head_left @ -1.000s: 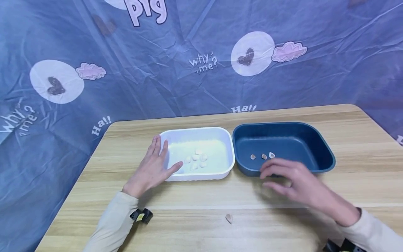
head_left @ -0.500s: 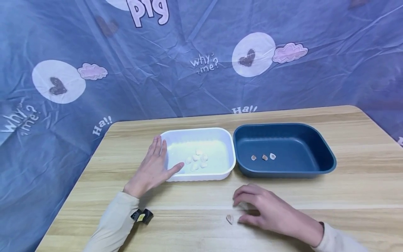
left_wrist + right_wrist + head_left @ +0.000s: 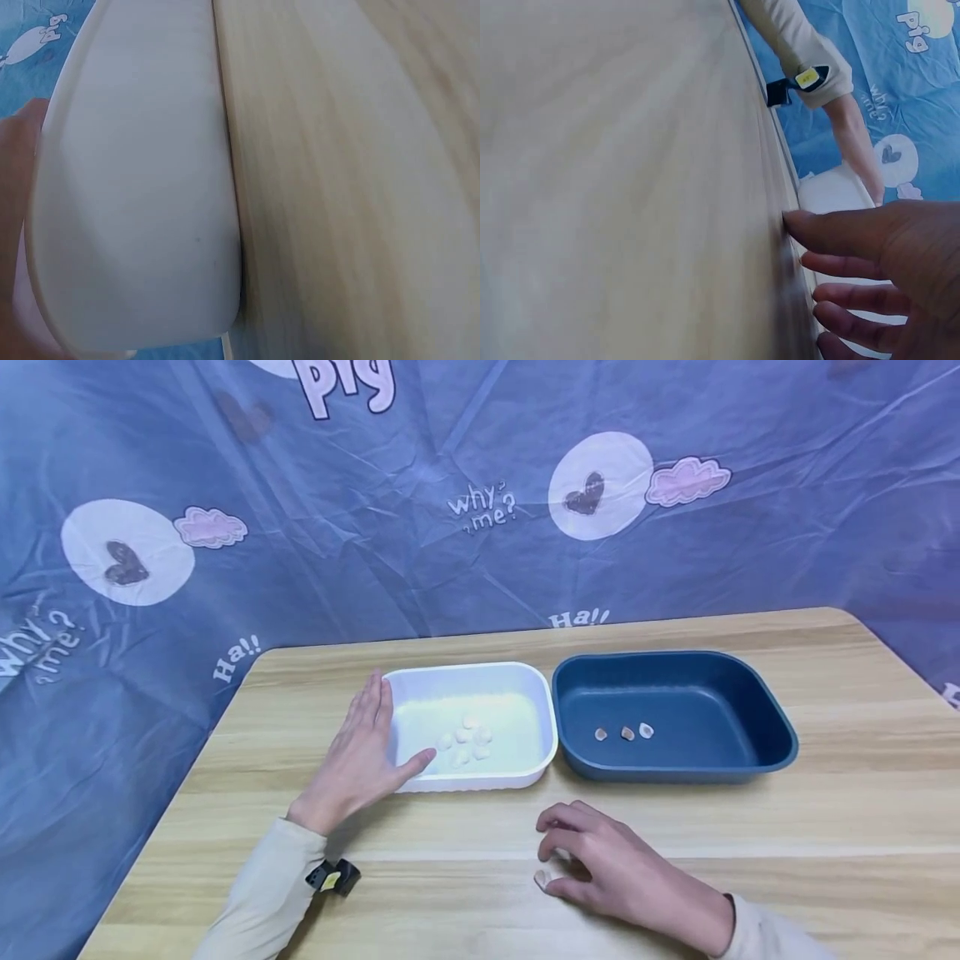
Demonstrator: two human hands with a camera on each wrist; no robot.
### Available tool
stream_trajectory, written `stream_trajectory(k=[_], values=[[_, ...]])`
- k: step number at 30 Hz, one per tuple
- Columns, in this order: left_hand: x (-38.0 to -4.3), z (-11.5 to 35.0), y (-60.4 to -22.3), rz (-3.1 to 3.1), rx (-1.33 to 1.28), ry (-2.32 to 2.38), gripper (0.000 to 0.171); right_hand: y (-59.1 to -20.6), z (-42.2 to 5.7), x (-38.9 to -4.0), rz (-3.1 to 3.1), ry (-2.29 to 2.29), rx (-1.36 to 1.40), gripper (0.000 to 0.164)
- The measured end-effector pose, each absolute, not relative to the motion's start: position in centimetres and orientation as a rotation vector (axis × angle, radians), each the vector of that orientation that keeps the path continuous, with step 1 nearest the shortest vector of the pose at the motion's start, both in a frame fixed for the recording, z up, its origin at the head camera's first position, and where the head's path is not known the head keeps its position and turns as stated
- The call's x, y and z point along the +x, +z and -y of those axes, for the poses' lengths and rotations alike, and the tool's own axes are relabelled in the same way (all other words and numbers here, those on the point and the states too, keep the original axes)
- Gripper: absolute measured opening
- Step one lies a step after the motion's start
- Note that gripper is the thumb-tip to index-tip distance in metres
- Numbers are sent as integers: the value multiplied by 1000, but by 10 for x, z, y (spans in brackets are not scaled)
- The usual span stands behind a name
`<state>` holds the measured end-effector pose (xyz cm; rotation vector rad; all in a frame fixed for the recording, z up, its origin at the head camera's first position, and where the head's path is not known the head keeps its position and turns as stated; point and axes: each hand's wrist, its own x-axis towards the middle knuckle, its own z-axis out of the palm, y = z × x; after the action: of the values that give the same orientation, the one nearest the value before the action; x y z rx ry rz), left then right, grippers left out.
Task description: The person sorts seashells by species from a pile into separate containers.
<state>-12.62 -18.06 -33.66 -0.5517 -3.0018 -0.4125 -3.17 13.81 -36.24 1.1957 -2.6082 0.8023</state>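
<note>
One small pale brown shell [image 3: 542, 880] lies on the wooden table. My right hand [image 3: 615, 868] is over it, thumb tip at its edge and curved fingers still spread apart; the right wrist view shows a gap between the thumb [image 3: 832, 229] and the fingers. My left hand [image 3: 360, 743] rests on the left end of the white basin [image 3: 542, 727], fingers straight along the rim and thumb over the front edge. Inside that basin lie several whitish shells [image 3: 463, 737]. The dark blue basin [image 3: 697, 718] holds three small shells, one a brownish shell [image 3: 627, 734].
Both basins stand side by side towards the back of the wooden table [image 3: 420, 893]. Behind the table hangs a blue printed cloth [image 3: 360, 543]. The left wrist view is mostly filled by the white basin's outer wall [image 3: 142, 172].
My right hand has come away from the front of the blue basin, moving left and nearer to the loose shell on the table. My left hand has stayed at the white basin.
</note>
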Motion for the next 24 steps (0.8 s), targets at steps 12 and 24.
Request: stream_trajectory(k=[12, 24], values=[[-125, 180, -334, 3088, -591, -319, 111, -366, -135, -32, 2643, 865, 1192, 26], [-128, 175, -335, 3116, -546, -260, 113, -368, -138, -33, 2616, 969, 1221, 28]])
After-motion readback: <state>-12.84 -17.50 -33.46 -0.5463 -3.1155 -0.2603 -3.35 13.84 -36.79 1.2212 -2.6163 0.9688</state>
